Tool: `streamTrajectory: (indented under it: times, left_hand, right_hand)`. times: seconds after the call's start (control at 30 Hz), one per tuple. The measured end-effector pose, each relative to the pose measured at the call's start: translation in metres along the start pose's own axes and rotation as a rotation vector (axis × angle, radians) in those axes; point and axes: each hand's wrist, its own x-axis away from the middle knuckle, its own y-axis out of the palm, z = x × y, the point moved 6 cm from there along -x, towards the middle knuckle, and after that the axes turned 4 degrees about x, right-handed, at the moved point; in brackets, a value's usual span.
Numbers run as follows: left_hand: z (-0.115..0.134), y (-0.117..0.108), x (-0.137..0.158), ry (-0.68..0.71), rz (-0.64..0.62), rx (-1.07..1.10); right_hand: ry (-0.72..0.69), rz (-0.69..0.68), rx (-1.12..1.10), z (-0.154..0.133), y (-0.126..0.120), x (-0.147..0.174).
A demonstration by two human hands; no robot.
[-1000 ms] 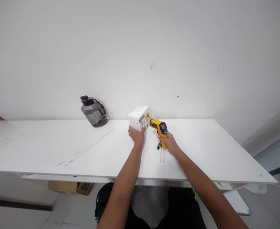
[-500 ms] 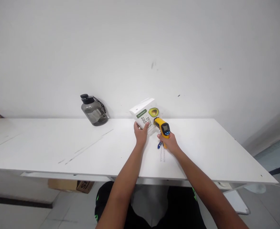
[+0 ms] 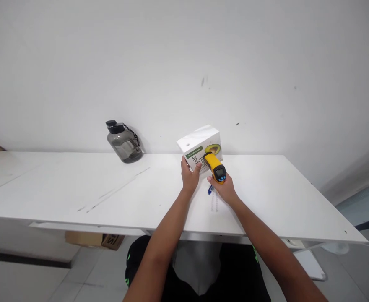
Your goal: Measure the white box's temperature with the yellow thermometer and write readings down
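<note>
My left hand (image 3: 190,176) grips the lower left side of a white box (image 3: 200,138), which has a green label and an avocado picture on its front. The box leans toward me, its top flap side showing. In my right hand (image 3: 225,187) is a yellow and black infrared thermometer (image 3: 215,164), held by its handle. Its nose points at the box front and overlaps it in view; whether they touch I cannot tell. Just left of my right hand, a blue pen (image 3: 210,190) lies on the white table (image 3: 124,193), partly hidden by the fingers.
A grey see-through water bottle (image 3: 124,144) with a black lid stands against the wall at left. Faint writing (image 3: 214,204) shows on the table below the pen. Under the table sits a cardboard box (image 3: 90,239). The wall (image 3: 172,63) rises behind the table.
The white box has shifted right and turned so more of its top side shows. The thermometer has tilted, and its screen looks darker.
</note>
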Motion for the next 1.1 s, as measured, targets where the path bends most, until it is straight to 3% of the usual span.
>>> streamTrajectory:
  times: [0.27,0.73,1.1]
  left_hand:
    - [-0.006,-0.001,-0.002,0.032,-0.015,-0.01]
    - [-0.01,-0.002,-0.004,0.029,-0.029,-0.055]
    - [-0.004,-0.001,-0.002,-0.077,0.053,0.06]
  right_hand:
    - [-0.123,0.011,0.13,-0.002,0.0,0.0]
    - [0.0,0.023,0.111,0.001,-0.003,-0.003]
    - [-0.113,0.111,0.06,0.0,-0.008,-0.002]
